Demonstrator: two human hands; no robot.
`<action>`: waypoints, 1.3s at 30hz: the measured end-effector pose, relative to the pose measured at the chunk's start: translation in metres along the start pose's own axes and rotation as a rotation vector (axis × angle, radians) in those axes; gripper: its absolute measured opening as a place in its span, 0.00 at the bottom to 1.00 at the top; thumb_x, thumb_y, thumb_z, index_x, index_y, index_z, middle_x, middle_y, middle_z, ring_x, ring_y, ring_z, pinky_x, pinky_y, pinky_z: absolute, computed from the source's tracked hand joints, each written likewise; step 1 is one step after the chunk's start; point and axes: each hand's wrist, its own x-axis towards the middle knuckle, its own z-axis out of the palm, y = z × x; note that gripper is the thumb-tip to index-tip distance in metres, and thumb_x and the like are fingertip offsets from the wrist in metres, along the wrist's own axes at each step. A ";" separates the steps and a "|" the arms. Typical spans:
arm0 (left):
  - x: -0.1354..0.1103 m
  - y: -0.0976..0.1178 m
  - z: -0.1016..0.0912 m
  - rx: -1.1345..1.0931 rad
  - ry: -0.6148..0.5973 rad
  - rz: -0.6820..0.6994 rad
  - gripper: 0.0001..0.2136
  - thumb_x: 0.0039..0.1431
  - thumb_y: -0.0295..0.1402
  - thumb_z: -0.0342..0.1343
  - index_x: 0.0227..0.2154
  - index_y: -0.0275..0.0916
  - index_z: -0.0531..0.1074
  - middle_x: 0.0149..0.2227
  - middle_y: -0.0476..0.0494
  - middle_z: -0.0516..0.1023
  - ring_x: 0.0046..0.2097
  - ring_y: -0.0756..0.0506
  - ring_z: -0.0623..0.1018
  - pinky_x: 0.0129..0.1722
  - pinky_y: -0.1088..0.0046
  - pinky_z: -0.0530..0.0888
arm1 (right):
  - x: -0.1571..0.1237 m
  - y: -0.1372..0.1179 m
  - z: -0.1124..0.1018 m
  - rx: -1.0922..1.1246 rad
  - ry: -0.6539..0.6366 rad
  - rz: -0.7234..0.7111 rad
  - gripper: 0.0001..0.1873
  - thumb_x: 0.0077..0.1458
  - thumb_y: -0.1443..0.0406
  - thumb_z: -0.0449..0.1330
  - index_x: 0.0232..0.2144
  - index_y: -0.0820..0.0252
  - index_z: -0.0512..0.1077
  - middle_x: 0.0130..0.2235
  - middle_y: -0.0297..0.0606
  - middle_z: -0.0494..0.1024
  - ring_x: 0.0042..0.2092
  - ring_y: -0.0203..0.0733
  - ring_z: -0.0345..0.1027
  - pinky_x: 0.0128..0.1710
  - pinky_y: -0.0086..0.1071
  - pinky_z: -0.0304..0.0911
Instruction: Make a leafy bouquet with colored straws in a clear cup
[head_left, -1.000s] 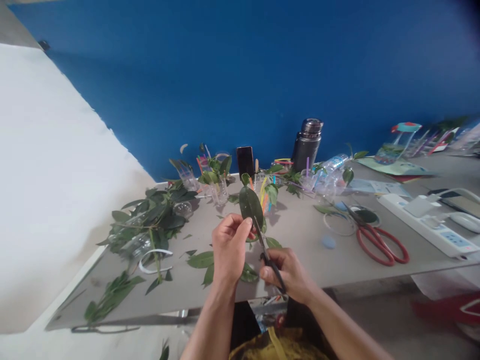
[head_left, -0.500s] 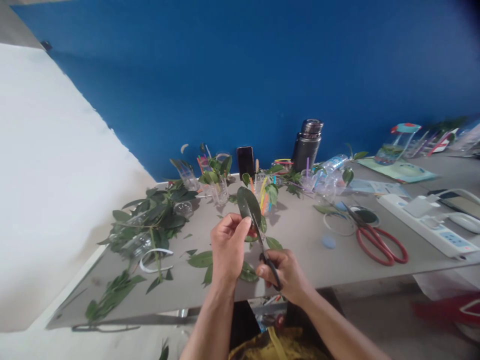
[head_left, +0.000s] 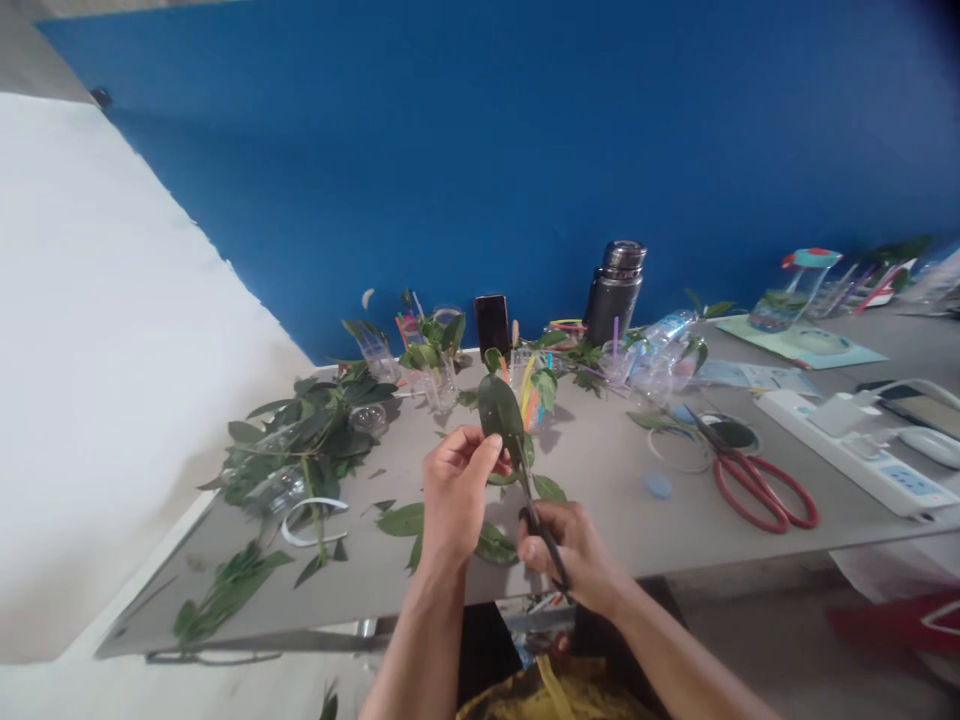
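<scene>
My left hand [head_left: 459, 485] pinches a broad dark green leaf [head_left: 498, 405] between thumb and fingers, its rounded end pointing up. My right hand [head_left: 564, 545] is closed around the black handles of a small pair of scissors [head_left: 551, 548]. The scissor blades point up and lie against the leaf's right edge; whether they are parted I cannot tell. Below the hands, loose leaves [head_left: 403, 519] lie on the grey table [head_left: 600, 500]. Just behind the held leaf stand clear cups with coloured straws [head_left: 531, 395] and leaves.
Leafy branches [head_left: 307, 430] cover the table's left side. Red-handled scissors [head_left: 761, 485] and a white power strip [head_left: 855, 455] lie to the right. Along the blue wall [head_left: 480, 150] stand a phone [head_left: 492, 325], a dark thermos [head_left: 616, 295] and a clear jug [head_left: 795, 290].
My right hand and the scissors have shifted slightly right and down along the leaf's edge. The left hand keeps its hold on the leaf, almost in the same place.
</scene>
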 end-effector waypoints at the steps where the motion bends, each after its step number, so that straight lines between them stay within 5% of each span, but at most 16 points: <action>1: 0.001 -0.001 -0.002 -0.006 0.004 0.001 0.11 0.56 0.39 0.67 0.26 0.38 0.76 0.26 0.50 0.78 0.28 0.51 0.76 0.33 0.77 0.73 | -0.002 0.001 -0.003 0.004 -0.046 0.004 0.41 0.45 0.27 0.64 0.24 0.60 0.71 0.22 0.33 0.67 0.24 0.34 0.57 0.22 0.28 0.51; 5: 0.003 -0.002 -0.008 -0.004 0.014 0.004 0.10 0.56 0.38 0.66 0.26 0.38 0.75 0.26 0.50 0.78 0.29 0.51 0.76 0.33 0.77 0.72 | -0.009 0.002 -0.012 0.027 -0.150 0.038 0.43 0.45 0.26 0.63 0.27 0.61 0.72 0.23 0.33 0.68 0.25 0.35 0.58 0.24 0.28 0.51; 14: -0.002 0.013 0.002 0.081 -0.124 0.014 0.10 0.52 0.35 0.66 0.23 0.38 0.73 0.22 0.51 0.73 0.27 0.51 0.71 0.29 0.76 0.68 | -0.004 -0.002 -0.013 0.026 -0.052 0.092 0.43 0.40 0.26 0.66 0.21 0.60 0.67 0.20 0.32 0.66 0.23 0.33 0.56 0.22 0.27 0.49; 21: -0.006 0.006 0.001 0.095 -0.186 0.034 0.08 0.54 0.35 0.66 0.29 0.39 0.73 0.27 0.49 0.77 0.31 0.49 0.76 0.34 0.75 0.72 | -0.002 0.005 -0.008 0.074 0.026 0.099 0.39 0.40 0.31 0.70 0.18 0.59 0.67 0.18 0.33 0.67 0.21 0.33 0.57 0.20 0.28 0.49; 29: -0.013 0.000 0.011 0.052 -0.106 0.045 0.07 0.55 0.34 0.64 0.30 0.39 0.72 0.25 0.50 0.78 0.29 0.49 0.76 0.33 0.75 0.73 | -0.001 -0.006 0.000 0.043 0.121 0.060 0.41 0.37 0.31 0.72 0.17 0.56 0.58 0.19 0.27 0.57 0.23 0.31 0.49 0.22 0.29 0.46; 39: -0.015 -0.006 0.013 -0.022 -0.098 0.015 0.08 0.55 0.35 0.67 0.30 0.38 0.74 0.26 0.49 0.79 0.30 0.50 0.77 0.33 0.76 0.72 | -0.001 -0.014 0.001 0.026 0.127 0.020 0.41 0.41 0.28 0.66 0.17 0.56 0.60 0.19 0.29 0.59 0.23 0.32 0.49 0.22 0.28 0.48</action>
